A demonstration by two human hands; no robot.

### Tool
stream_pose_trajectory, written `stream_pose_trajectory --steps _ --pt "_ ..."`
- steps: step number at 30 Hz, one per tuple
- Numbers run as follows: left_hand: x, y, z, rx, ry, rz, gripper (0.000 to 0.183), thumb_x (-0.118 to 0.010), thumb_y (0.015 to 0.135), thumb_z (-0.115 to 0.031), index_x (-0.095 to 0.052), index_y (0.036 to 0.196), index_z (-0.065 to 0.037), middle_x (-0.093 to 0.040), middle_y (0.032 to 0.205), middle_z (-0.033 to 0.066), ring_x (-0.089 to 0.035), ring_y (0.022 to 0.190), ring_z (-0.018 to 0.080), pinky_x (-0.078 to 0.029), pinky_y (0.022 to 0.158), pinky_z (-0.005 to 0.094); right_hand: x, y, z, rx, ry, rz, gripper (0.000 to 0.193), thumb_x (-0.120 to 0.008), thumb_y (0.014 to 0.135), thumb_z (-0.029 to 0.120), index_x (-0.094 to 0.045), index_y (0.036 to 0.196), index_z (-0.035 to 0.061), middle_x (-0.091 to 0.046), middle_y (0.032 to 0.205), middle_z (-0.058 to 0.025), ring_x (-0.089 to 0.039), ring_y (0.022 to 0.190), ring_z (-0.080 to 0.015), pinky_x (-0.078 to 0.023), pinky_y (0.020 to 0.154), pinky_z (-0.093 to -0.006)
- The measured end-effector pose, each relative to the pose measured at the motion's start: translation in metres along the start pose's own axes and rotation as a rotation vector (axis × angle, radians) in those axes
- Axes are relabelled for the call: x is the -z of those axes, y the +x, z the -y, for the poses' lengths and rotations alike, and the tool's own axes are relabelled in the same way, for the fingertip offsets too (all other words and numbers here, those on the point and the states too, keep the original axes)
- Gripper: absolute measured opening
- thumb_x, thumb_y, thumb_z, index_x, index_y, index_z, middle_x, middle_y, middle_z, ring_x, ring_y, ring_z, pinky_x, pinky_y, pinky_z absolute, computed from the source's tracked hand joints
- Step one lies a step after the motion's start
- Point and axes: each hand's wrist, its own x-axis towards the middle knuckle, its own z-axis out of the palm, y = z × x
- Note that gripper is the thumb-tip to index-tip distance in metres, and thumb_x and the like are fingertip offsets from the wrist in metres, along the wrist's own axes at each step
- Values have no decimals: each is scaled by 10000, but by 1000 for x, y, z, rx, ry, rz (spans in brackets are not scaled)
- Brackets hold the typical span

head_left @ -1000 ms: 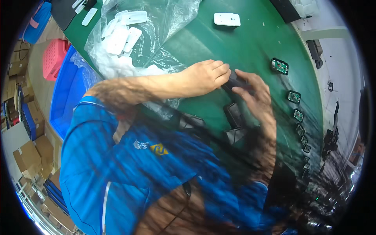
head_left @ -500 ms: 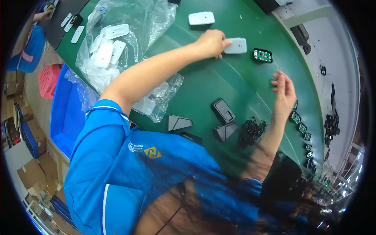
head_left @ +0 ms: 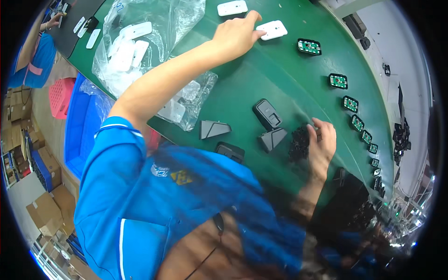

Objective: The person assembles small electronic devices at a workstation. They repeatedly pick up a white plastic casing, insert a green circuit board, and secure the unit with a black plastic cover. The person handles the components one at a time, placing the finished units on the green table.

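My left hand (head_left: 238,35) is at the far side of the green table, thumb and forefinger spread apart. Its thumb tip meets the near edge of a white oblong cover (head_left: 273,30), which lies flat. Behind the hand rests another white cover (head_left: 232,8). My right hand (head_left: 322,143) is low at the right side of a pile of tiny black parts (head_left: 298,144). Its fingers are bent, with a gap between them and the thumb. Whether a tiny part sits between them is too small to make out.
Black-rimmed green circuit boards (head_left: 310,46) curve along the right. Dark grey housings (head_left: 268,114) stand mid-table. At left lies a clear plastic bag (head_left: 161,44) of white covers, with a blue bin (head_left: 77,135) below the edge. Another person's hand (head_left: 55,20) shows far left.
My left hand has set the white cover down and loosened its grip. The right hand has come from near the circuit boards back toward me, to the black parts. The view has shifted somewhat.
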Motion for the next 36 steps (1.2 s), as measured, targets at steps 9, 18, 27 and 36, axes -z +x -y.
stream_pose_trajectory --steps 9,18,27,36 --pt "97 -88 70 -217 -43 -179 106 -577 849 -127 -589 904 -37 -629 825 142 -611 806 338 -482 680 422 -19 4 -22 287 -144 84 78 -613 789 36 -570 850 14 -556 860 -114 -548 839 -303 -456 752 -390" --pt "98 -150 84 -298 288 172 364 -676 729 -146 -573 1067 -60 -549 998 79 -524 971 258 -469 803 348 -16 6 -20 216 -189 170 101 -591 793 12 -510 855 6 -518 851 -135 -531 790 -314 -444 691 -402" --pt "90 -139 70 -278 313 258 426 -736 680 -160 -523 1033 -53 -520 971 112 -526 952 307 -465 798 375 -11 7 -27 32 196 39 143 -593 840 9 -619 981 18 -589 850 -76 -585 722 -159 -475 658 -275" --pt "74 -132 -9 -169 -519 80 294 -570 878 -78 -530 1168 -102 -646 966 133 -647 745 256 -517 676 340 -2 16 86 -122 1107 55 69 -652 832 3 -595 868 -8 -604 853 -81 -569 729 -118 -474 668 -234"
